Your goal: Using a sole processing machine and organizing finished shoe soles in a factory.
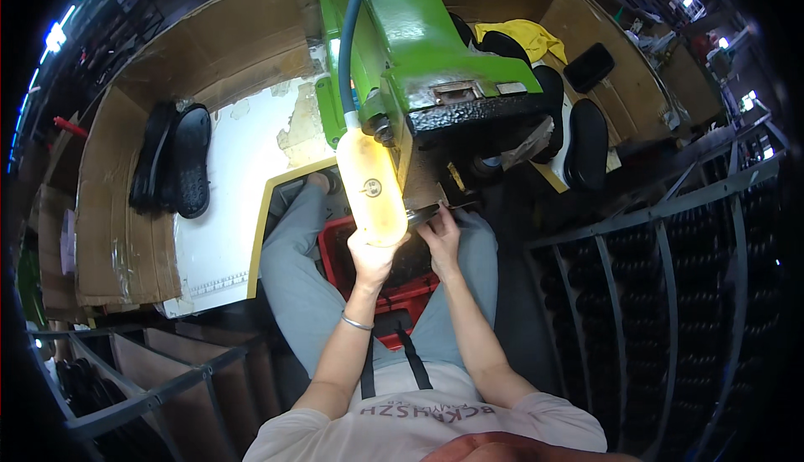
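Note:
A green machine (419, 43) stands in front of me, with a glowing yellow-white lamp (368, 185) hanging at its left side. Just below the machine head, my right hand (441, 240) pinches the edge of a thin black piece, seemingly a shoe sole (424, 214). My left hand (373, 263) is raised at the lower end of the lamp, close to the same sole. The lamp covers its fingers, so their grip is hidden. Most of the sole is also out of sight behind the lamp and the machine.
Black soles (194, 160) stand on the white tabletop (243, 202) at left, inside cardboard walls (126, 169). More soles (585, 144) and a yellow cloth (528, 39) lie at right. A red crate (398, 299) sits between my legs. Metal racks (615, 303) flank me.

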